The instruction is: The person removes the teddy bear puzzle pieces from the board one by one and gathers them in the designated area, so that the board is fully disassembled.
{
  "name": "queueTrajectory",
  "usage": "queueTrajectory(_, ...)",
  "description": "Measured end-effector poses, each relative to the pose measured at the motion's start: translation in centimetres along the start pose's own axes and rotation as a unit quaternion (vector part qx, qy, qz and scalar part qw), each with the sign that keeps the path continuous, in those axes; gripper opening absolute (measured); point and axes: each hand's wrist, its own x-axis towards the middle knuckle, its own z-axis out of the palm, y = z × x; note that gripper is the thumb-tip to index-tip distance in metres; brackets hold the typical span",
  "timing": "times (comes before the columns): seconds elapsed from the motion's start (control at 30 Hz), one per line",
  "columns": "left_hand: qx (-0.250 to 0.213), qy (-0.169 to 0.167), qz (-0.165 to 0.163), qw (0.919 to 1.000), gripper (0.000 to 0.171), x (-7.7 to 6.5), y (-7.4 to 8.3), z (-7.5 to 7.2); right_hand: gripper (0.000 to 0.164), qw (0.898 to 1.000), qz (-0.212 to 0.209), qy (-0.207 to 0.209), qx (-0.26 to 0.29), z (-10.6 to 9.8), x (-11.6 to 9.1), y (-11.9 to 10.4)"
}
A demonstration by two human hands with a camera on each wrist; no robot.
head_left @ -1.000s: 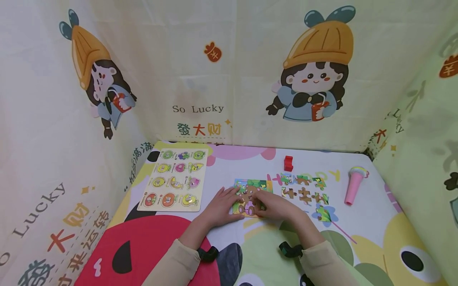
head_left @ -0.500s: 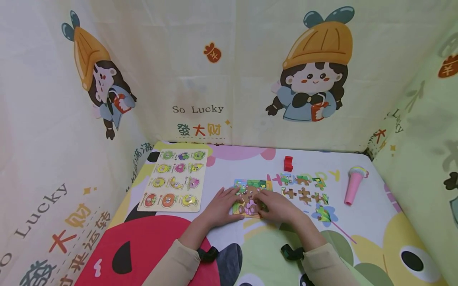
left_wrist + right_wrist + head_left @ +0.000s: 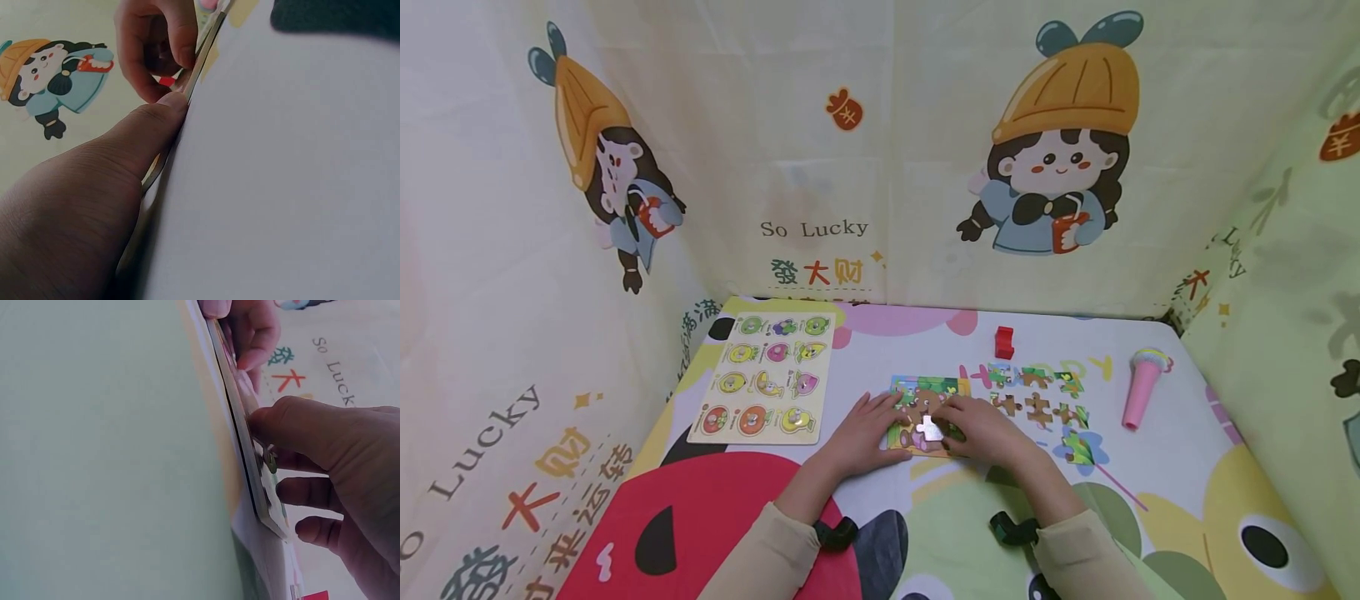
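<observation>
A small bear jigsaw puzzle (image 3: 928,384) lies flat on the table between both hands in the head view. My left hand (image 3: 861,432) holds its left side, with the thumb (image 3: 150,125) along the near edge. At the right half, my right hand (image 3: 981,432) has thumb and fingertips on a puzzle piece (image 3: 930,428), which shows bright white in the middle of the picture. The right wrist view shows the right thumb (image 3: 290,425) at the puzzle's surface and the other fingers bent behind; the fingers partly hide the piece's grip.
Several loose puzzle pieces (image 3: 1037,408) lie in rows to the right, with one green piece (image 3: 1080,450) nearer. A red block (image 3: 1004,342) stands behind them, and a pink toy microphone (image 3: 1142,390) lies far right. A fruit puzzle board (image 3: 763,379) lies left. Printed cloth walls surround the table.
The piece at the puzzle's middle, brown and pink before, now shows bright white beside the right fingertips. The right hand shifted very slightly; the left hand stayed in place.
</observation>
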Motion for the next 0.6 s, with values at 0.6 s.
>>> queueTrajectory(0.6, 0.005, 0.004, 0.007, 1.0, 0.053, 0.0, -0.2, 0.1, 0.029, 0.999, 0.035, 0.022, -0.022, -2.6, -3.3, 1.5)
